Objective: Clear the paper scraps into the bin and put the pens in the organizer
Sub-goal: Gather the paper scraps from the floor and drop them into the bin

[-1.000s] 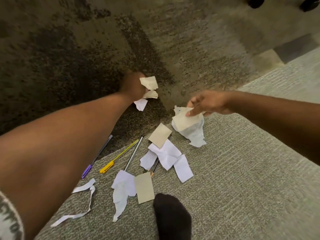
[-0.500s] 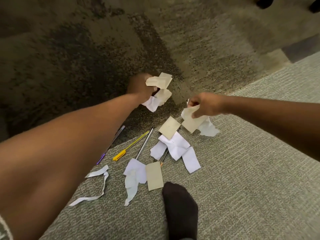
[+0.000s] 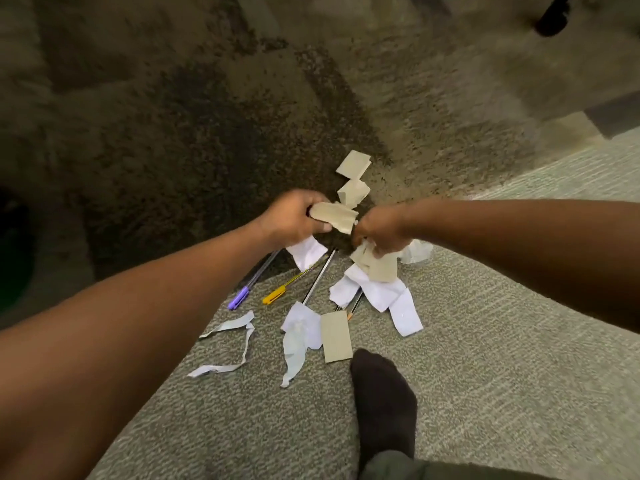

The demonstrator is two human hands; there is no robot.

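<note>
Fingers of our left hand (image 3: 294,216) and right hand (image 3: 379,228) clench bunched paper scraps (image 3: 334,216) above the grey carpet (image 3: 485,358), where loose scraps (image 3: 374,292) and three pens (image 3: 254,282) lie near our black sock (image 3: 382,400).

purple pen (image 3: 251,285): upper barrel hidden under the left hand (image 3: 294,216).
yellow pen (image 3: 284,286): far end covered by a white scrap (image 3: 306,252).
orange-tipped pen (image 3: 354,304): mostly buried under white scraps (image 3: 375,292).
dark object (image 3: 550,15): cut off by the top edge, unidentifiable.
upper carpet (image 3: 173,98): blurred.
</note>
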